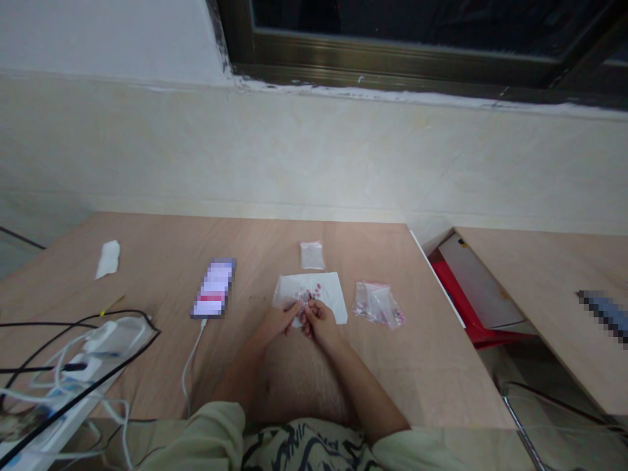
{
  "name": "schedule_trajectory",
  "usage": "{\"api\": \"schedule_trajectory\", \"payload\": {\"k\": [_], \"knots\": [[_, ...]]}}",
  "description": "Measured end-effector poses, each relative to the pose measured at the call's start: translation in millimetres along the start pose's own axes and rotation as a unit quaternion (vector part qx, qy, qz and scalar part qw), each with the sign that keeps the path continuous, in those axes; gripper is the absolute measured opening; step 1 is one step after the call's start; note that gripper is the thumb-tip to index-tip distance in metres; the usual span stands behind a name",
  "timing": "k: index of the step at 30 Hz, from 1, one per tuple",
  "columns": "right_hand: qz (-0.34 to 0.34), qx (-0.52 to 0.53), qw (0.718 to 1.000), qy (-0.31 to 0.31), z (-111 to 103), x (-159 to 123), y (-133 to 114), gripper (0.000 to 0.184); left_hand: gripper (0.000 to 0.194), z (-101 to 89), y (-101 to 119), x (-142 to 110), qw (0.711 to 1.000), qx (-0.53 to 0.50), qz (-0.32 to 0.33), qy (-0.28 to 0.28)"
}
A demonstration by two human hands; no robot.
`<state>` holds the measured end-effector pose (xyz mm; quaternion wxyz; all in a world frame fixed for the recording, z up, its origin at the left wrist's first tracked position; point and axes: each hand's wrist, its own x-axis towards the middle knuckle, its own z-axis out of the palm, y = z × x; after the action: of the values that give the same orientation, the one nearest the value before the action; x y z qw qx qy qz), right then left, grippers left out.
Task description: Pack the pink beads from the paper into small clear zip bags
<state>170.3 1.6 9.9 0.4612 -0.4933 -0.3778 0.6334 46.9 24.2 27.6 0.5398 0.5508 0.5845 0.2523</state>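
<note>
Both my hands meet over a white sheet of paper (333, 297) on the wooden table. The fingers of my left hand (280, 320) are pinched together at the left. My right hand (320, 320) has its fingers curled in a pinch close beside them. Between the fingertips are small pinkish pieces, too small and blurred to name. Several small red and pink bits (316, 288) lie on the paper just past my fingertips. Right of the paper rests a clear plastic bag (377, 304) with pink bits showing inside. Behind the paper lies a small whitish packet (312, 255).
A phone (214, 288) with a white cable lies left of my hands. Further left, a power strip (103, 347) sits among tangled cables. A white scrap (108, 259) lies at the back left. Beyond a gap on the right stands another table (549, 275) near a red chair (454, 294).
</note>
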Motion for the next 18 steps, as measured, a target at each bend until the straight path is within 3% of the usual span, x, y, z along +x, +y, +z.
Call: {"api": "schedule_trajectory", "payload": {"k": [9, 18], "knots": [[0.007, 0.006, 1.0, 0.012, -2.5, 1.5, -0.1, 0.035, 0.033, 0.5, 0.6, 10.4, 0.999, -0.029, 0.018, 0.024], [0.02, 0.035, 0.999, 0.014, 11.5, -7.5, -18.2, 0.037, 0.036, -4.0, 5.2, -12.5, 0.995, -0.068, -0.003, 0.079]]}}
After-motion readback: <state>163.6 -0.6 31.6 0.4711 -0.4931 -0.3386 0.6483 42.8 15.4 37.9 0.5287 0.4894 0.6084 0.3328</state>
